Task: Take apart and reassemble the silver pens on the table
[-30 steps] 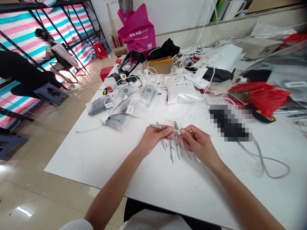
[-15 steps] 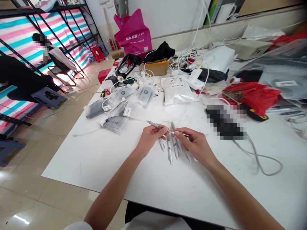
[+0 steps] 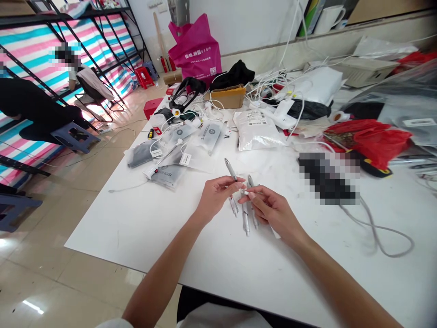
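Together, left hand (image 3: 216, 198) and right hand (image 3: 273, 212) pinch a silver pen-shaped tool (image 3: 231, 170)

At the right of the white table (image 3: 136, 218), a black object (image 3: 324, 178) is pixelated beyond naming; mid-table, the right hand (image 3: 273, 212) hides parts of the silver pens (image 3: 245, 223); beyond the table's left corner, a seated person's head (image 3: 64, 53) is blurred.

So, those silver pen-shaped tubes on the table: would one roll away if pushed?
Probably yes: the silver pen-shaped tube looks round and slim, on a smooth white tabletop. It seems stiff, since the one in the left hand stands straight, pinched near one end. Its shiny surface may also feel slippery.
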`<state>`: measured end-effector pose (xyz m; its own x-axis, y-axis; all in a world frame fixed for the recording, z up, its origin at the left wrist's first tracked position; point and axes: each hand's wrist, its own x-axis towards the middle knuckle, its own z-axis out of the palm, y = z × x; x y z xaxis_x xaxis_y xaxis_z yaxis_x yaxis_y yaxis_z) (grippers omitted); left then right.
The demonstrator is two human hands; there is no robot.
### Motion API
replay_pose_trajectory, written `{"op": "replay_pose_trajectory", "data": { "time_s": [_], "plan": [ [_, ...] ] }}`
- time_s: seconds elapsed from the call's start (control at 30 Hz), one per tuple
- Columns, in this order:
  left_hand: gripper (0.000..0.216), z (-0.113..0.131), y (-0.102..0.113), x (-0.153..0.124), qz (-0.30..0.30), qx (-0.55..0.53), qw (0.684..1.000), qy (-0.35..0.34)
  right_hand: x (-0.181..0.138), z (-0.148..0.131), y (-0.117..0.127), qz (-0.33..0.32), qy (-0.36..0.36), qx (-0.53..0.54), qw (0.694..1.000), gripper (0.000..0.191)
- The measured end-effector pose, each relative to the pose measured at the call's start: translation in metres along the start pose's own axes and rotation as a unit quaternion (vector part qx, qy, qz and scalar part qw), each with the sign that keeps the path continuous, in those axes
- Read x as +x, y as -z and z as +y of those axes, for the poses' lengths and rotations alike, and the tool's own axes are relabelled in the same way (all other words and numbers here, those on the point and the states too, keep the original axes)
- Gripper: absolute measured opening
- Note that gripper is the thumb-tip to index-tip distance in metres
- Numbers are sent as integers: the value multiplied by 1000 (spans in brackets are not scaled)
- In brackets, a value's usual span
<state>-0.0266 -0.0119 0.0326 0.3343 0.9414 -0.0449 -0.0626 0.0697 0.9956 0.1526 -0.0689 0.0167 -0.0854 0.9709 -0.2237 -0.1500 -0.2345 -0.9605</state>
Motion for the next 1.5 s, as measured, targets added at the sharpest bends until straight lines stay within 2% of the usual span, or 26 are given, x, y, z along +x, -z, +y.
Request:
{"op": "replay_pose_trajectory", "data": {
  "time_s": [0.13,0.27,0.4,0.57,0.73,0.97,1.1,1.23,1.3,1.4,1.5],
  "plan": [
    [33,2,0,-1,3,24,1000,11,2,-2,2,23,28,-2,999,45],
    [25,1,-2,-3,-19,49,999,-15,2,-3,3,38,66,-13,997,41],
    [24,-2,-6,-5,-46,49,997,-26,1,-2,2,14,84,-19,996,41],
    [27,-6,-9,-7,-61,29,998,-12,-3,-3,-2,-9,82,-37,996,42],
    [23,-5,-10,-7,-68,-13,998,-3,-5,-5,-3,-17,73,0,997,45],
    [25,-6,-9,-7,-79,-19,996,-22,-3,-3,-1,24,38,-17,999,57],
    [27,-8,-8,-8,-88,-2,996,-32,-2,-1,-1,47,67,-91,993,54],
    [31,-5,-8,-8,-69,55,995,-44,-2,-7,2,110,145,-149,972,45],
    [34,-3,-9,-8,-81,94,991,-43,-3,-12,5,129,173,-170,961,42],
    [36,-2,-11,-11,-130,129,983,-27,-5,-18,9,110,178,-179,961,43],
    [33,-3,-15,-12,-152,125,980,-10,-6,-18,9,84,179,-168,966,39]
  ]
}}
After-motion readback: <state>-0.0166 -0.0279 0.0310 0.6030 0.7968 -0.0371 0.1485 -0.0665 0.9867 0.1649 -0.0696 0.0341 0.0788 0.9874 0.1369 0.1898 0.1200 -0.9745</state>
